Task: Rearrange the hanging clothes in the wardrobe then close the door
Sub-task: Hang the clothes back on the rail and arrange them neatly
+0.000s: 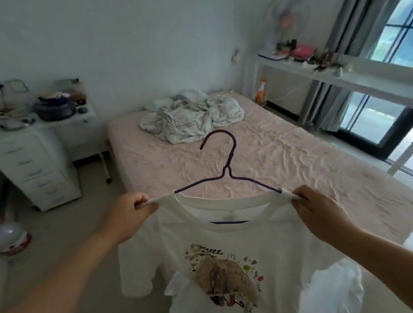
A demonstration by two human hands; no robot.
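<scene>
Both bare forearms reach forward and slightly inward over the foot of the bed (263,156), wrists level. The left hand (128,216) has its fingers curled under, its grip pinching the left shoulder seam of a white T-shirt (233,248); the right hand (320,211) mirrors it, grip closed on the right shoulder seam, knuckles up. The shirt is stretched taut between them, just in front of the bed's near edge, its soft knit hanging limp below with a brownish printed picture on the chest and frilled sleeves. Threaded through the neckline is a thin purple wire hanger (221,155), its curved hook standing up above the collar, over the bed. The bed wears a wrinkled pale pink sheet, and a crumpled white quilt (192,117) lies bunched at its far end. Left of the bed stands a white drawer unit (34,169) beneath a cluttered worktop (77,116).
</scene>
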